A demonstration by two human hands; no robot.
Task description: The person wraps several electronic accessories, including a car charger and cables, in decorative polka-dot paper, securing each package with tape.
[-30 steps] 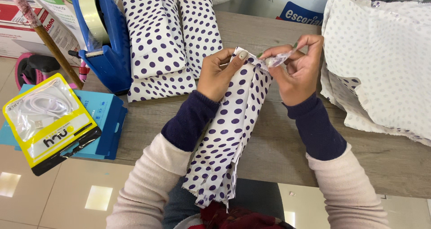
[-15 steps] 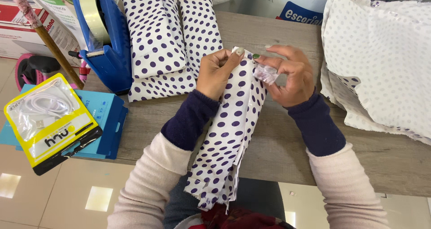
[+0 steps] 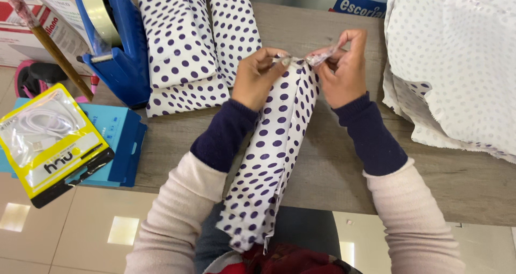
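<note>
A long parcel wrapped in white paper with purple dots (image 3: 274, 145) lies from the wooden table (image 3: 333, 166) down over my lap. My left hand (image 3: 258, 80) grips its far end. My right hand (image 3: 341, 69) pinches a small crumpled piece of clear tape (image 3: 318, 57) and presses it against that same end of the parcel. Both hands meet at the parcel's top fold.
Two more dotted wrapped parcels (image 3: 188, 43) lie at the back left beside a blue tape dispenser (image 3: 113, 48). A pile of dotted paper sheets (image 3: 457, 64) fills the right. A yellow cable packet (image 3: 48, 139) rests on blue boxes (image 3: 121, 145) at the left edge.
My right hand lifted the tape piece back up to the parcel's end after lowering it half a second ago. The view shifted slightly upward.
</note>
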